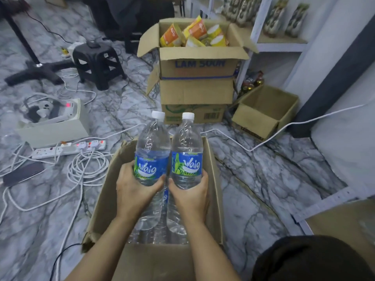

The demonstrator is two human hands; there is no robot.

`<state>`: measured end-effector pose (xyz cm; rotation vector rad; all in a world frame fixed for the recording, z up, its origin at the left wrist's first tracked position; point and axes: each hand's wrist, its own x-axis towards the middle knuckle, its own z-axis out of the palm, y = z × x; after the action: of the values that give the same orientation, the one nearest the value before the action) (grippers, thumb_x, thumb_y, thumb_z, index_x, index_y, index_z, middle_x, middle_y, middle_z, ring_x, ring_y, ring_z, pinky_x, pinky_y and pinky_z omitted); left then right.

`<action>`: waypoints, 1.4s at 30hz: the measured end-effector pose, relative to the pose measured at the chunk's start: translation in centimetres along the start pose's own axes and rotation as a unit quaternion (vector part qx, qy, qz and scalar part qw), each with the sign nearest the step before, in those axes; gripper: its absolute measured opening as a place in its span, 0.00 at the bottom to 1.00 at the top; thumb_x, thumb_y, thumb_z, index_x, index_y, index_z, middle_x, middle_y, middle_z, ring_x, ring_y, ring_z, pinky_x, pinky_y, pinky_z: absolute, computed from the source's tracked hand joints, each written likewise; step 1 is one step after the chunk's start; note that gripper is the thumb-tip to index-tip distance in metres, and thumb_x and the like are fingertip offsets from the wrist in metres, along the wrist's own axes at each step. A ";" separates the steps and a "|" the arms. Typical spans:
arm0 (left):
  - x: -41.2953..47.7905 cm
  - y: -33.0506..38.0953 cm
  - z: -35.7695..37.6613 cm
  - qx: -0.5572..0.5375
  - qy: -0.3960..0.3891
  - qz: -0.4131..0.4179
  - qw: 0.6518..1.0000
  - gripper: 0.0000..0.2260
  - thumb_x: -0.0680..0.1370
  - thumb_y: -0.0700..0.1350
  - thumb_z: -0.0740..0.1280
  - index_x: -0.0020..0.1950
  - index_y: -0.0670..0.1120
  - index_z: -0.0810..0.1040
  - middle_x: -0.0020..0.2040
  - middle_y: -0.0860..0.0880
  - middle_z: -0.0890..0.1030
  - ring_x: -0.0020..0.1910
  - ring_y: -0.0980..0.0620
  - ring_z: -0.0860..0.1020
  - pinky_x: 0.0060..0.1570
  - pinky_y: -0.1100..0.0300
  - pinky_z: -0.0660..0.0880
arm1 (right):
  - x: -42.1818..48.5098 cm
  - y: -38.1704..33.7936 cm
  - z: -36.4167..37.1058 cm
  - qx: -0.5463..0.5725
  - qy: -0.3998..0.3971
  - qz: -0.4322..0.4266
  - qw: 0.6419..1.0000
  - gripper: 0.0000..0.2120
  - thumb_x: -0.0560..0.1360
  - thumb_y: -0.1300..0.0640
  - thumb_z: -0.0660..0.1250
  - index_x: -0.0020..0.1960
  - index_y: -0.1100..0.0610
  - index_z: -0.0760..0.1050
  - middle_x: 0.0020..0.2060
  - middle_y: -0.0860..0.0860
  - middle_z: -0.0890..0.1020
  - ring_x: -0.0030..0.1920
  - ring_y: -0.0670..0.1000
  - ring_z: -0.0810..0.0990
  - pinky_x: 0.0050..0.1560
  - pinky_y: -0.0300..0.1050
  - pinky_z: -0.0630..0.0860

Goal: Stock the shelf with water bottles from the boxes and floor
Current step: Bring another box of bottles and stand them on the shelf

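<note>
My left hand [133, 189] grips a clear water bottle [152, 147] with a blue label and white cap, held upright above an open cardboard box [213, 179]. My right hand [191, 194] grips a second, matching water bottle [186, 147] right beside the first. Both bottles are lifted out of the box, with their caps pointing away from me. More clear bottles [162, 226] lie inside the box under my hands. A white shelf [282, 44] stands at the upper right, carrying packaged goods.
Stacked cardboard boxes [196, 86] stand ahead, the top one holding yellow and orange packets. A small open box [265, 112] sits to their right. A black stool [97, 63], a power strip [67, 149] and white cables [87, 169] lie on the marble floor at left.
</note>
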<state>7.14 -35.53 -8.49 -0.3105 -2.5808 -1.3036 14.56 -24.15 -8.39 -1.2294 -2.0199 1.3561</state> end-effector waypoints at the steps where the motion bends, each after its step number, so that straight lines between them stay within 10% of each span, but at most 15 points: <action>1: 0.3 1.0 -0.3 -0.016 0.015 0.005 1.000 0.27 0.61 0.54 0.82 0.54 0.44 0.77 0.48 0.50 0.76 0.46 0.63 0.69 0.48 0.71 0.64 | 0.1 -1.0 -0.4 0.011 0.008 -0.012 1.000 0.43 0.58 0.38 0.79 0.67 0.48 0.66 0.58 0.46 0.80 0.58 0.51 0.80 0.56 0.47 0.76; 10: 2.5 11.1 -1.3 -0.196 -0.002 0.003 0.981 0.32 0.56 0.66 0.79 0.54 0.54 0.76 0.49 0.54 0.82 0.50 0.54 0.81 0.55 0.51 0.77 | 2.1 -8.1 -8.4 0.096 0.119 -0.158 0.976 0.44 0.58 0.43 0.82 0.69 0.51 0.67 0.60 0.46 0.79 0.61 0.47 0.78 0.59 0.45 0.76; 15: 2.6 18.6 0.1 -0.301 -0.051 0.031 0.952 0.34 0.56 0.66 0.79 0.56 0.55 0.74 0.52 0.54 0.83 0.52 0.54 0.82 0.56 0.46 0.78 | 2.4 -9.7 -16.8 0.096 0.157 -0.219 0.958 0.39 0.59 0.45 0.82 0.65 0.45 0.68 0.57 0.39 0.79 0.58 0.38 0.77 0.52 0.24 0.70; 22: -2.0 31.5 1.7 -0.394 -0.124 0.147 0.899 0.30 0.60 0.49 0.83 0.56 0.51 0.71 0.47 0.60 0.81 0.44 0.69 0.79 0.43 0.75 0.72 | 1.5 -9.4 -29.0 0.072 0.268 -0.237 0.931 0.39 0.57 0.47 0.83 0.64 0.44 0.70 0.53 0.38 0.81 0.53 0.36 0.79 0.52 0.29 0.74; 27: -8.3 38.9 4.1 -0.441 -0.203 0.190 0.853 0.32 0.57 0.51 0.83 0.55 0.52 0.71 0.48 0.56 0.83 0.44 0.66 0.81 0.43 0.73 0.74 | -1.2 -7.2 -38.8 0.051 0.343 -0.227 0.910 0.42 0.56 0.48 0.84 0.66 0.46 0.69 0.55 0.41 0.81 0.55 0.39 0.80 0.54 0.36 0.77; 31: -15.1 44.2 6.0 -0.463 -0.280 0.204 0.816 0.34 0.52 0.58 0.83 0.52 0.60 0.70 0.47 0.59 0.82 0.44 0.66 0.81 0.44 0.66 0.75 | -4.4 -4.6 -46.4 0.031 0.417 -0.199 0.887 0.41 0.56 0.49 0.84 0.64 0.45 0.70 0.55 0.39 0.80 0.54 0.35 0.78 0.50 0.23 0.72; 42: -34.2 55.9 9.3 -0.502 -0.430 0.251 0.707 0.36 0.57 0.48 0.84 0.59 0.49 0.70 0.48 0.59 0.78 0.43 0.75 0.75 0.39 0.79 0.68 | -13.7 3.2 -62.6 -0.001 0.580 -0.130 0.804 0.39 0.58 0.52 0.84 0.63 0.47 0.67 0.51 0.36 0.78 0.49 0.27 0.75 0.44 0.20 0.69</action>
<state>54.85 1.65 18.41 -2.0375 -1.5787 -2.5450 68.84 -2.45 18.12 -1.2351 -1.1849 0.2458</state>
